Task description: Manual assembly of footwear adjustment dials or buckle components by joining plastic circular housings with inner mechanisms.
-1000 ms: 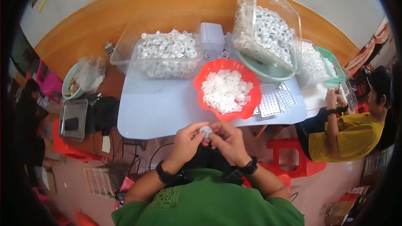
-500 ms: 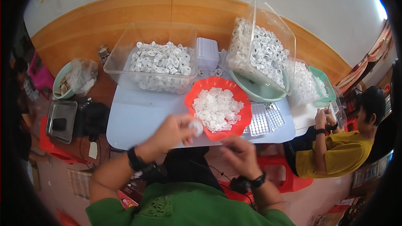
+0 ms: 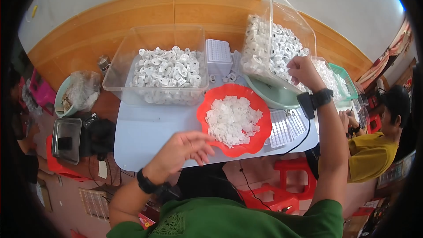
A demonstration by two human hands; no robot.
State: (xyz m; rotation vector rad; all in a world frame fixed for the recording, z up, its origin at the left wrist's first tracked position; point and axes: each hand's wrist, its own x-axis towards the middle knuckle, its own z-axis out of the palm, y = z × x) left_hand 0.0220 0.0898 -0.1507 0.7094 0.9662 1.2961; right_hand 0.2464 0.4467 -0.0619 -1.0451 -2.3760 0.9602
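Note:
My left hand (image 3: pixel 187 150) hovers at the left front rim of the red scalloped bowl (image 3: pixel 263 141), fingers spread and nothing visible in them. Inside the bowl lies a heap of small translucent white plastic pieces (image 3: pixel 232 119). My right hand (image 3: pixel 304 73) is at the tilted clear plastic tub (image 3: pixel 304 22) on the right, its fingers curled in over the small white round parts (image 3: pixel 282 44). Whatever those fingertips grip is too small to make out. Another clear tub (image 3: pixel 116 72), on the left, holds many similar white round parts (image 3: pixel 169 68).
Under the tilted tub sits a pale green basin (image 3: pixel 260 93). Trays of small round pieces (image 3: pixel 280 128) lie right of the bowl. White grid trays (image 3: pixel 219 55) are stacked at the back. A person in yellow (image 3: pixel 374 154) works at the right. Red stools (image 3: pixel 299 167) stand below the table's edge.
My right hand has moved from the bowl's front up and right to the tilted tub. The white round part my left hand held has left it, and its fingers have spread.

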